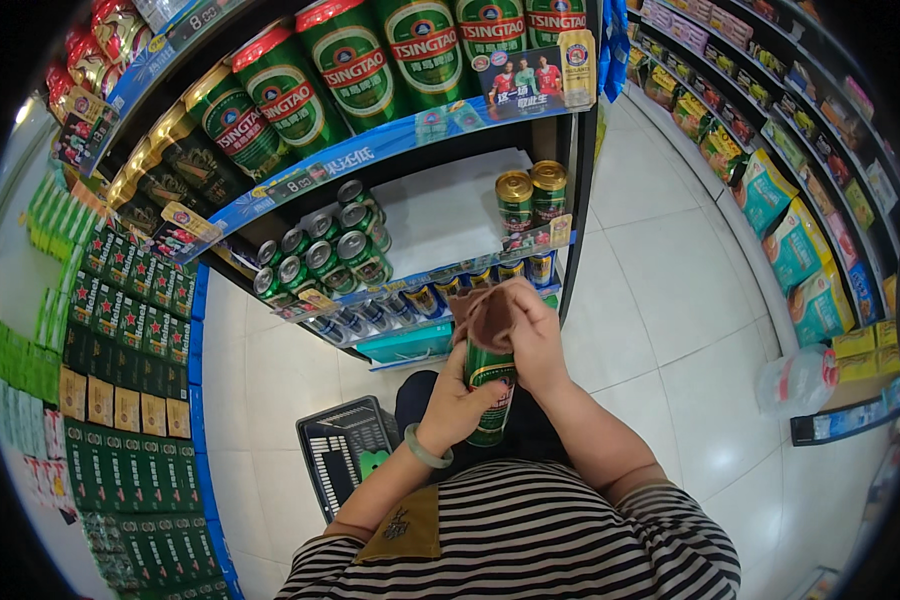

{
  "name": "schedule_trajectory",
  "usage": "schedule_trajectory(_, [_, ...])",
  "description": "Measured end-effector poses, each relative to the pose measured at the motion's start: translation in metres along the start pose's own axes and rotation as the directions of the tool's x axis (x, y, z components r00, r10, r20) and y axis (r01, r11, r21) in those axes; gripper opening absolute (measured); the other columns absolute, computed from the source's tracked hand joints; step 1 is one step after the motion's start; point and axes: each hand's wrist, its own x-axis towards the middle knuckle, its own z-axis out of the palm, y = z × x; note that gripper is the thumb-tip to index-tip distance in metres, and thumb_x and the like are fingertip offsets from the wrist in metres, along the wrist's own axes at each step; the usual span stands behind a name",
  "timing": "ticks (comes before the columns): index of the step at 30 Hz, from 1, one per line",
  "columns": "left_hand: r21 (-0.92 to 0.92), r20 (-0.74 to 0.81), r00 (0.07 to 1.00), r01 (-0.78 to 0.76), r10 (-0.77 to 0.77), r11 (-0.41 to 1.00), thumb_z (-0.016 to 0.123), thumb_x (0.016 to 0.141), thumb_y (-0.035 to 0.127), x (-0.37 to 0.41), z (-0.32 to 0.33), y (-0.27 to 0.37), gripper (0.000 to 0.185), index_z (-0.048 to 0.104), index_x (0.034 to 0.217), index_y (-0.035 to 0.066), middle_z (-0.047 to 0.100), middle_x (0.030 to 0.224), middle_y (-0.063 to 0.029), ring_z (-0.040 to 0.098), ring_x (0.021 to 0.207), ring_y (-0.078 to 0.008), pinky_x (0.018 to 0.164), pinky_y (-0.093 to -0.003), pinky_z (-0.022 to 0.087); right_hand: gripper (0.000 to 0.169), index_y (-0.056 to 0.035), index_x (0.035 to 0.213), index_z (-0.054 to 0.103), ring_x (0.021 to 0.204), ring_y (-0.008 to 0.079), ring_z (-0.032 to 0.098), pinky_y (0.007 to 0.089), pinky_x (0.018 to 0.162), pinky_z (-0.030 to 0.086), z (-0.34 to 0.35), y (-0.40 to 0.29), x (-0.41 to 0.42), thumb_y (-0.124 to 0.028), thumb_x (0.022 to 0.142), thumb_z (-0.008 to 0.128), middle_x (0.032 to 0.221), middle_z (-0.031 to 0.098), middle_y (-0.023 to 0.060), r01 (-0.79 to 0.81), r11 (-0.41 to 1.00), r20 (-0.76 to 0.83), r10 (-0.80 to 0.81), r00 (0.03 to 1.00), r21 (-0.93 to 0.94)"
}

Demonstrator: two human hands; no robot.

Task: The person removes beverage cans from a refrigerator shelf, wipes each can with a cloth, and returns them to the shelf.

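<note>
In front of my waist, my left hand [461,401] grips a green Tsingtao beer can [493,375], the thumb across its label. A pale bangle circles that wrist. My right hand [536,330] pinches a brown cloth [493,319] that lies over the top of the can, so the lid is hidden. Beyond both hands stands a shelf unit holding small green cans [326,251] on its middle shelf and blue-and-gold cans [424,301] below. Two gold-topped cans [531,196] stand at that middle shelf's right end.
A dark plastic shopping basket [345,420] with a green item inside is on the tiled floor [270,390] by my left. Large Tsingtao cans [352,64] line the upper shelf. Stacked beer cartons [131,469] rise at left. Snack shelves [787,112] and a clear plastic jug [795,381] are at right.
</note>
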Motion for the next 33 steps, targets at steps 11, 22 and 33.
schedule_trajectory(11, [0.247,-0.249,0.912,-0.267,0.327,0.932,0.081,0.079,0.010,0.085,-0.026,0.039,0.061,0.047,0.129,0.003,0.060,0.116,-0.0057,0.059,0.104,-0.0146,0.093,-0.0307,0.048,0.026,-0.0005,0.118,0.059,0.096,0.0180,0.067,0.0316,0.084,0.054,-0.019,0.023,-0.018,-0.012,0.101,0.043,0.109,0.067,0.0092,-0.260,0.825,-0.125,0.366,0.922,0.501])
schedule_trajectory(22, [0.226,-0.252,0.939,-0.177,0.233,0.958,0.078,0.080,-0.001,0.244,-0.070,-0.005,0.066,0.041,0.134,0.005,0.058,0.122,-0.0086,0.059,0.110,-0.0215,0.095,-0.0378,0.049,0.024,-0.0006,0.112,0.061,0.094,0.0154,0.065,0.0288,0.082,0.053,-0.054,0.015,-0.037,-0.010,0.099,0.045,0.104,0.066,0.0076,-0.266,0.860,-0.272,0.408,0.871,0.436])
schedule_trajectory(33, [0.297,-0.020,0.997,-0.069,0.078,0.952,0.065,0.082,-0.011,0.295,-0.084,-0.019,0.069,0.036,0.142,0.007,0.053,0.131,-0.0084,0.054,0.120,-0.0231,0.096,-0.0363,0.048,0.022,-0.0013,0.110,0.063,0.092,0.0141,0.065,0.0276,0.080,0.053,-0.062,0.030,-0.047,-0.013,0.100,0.048,0.103,0.067,0.0063,-0.254,0.859,-0.297,0.409,0.863,0.444])
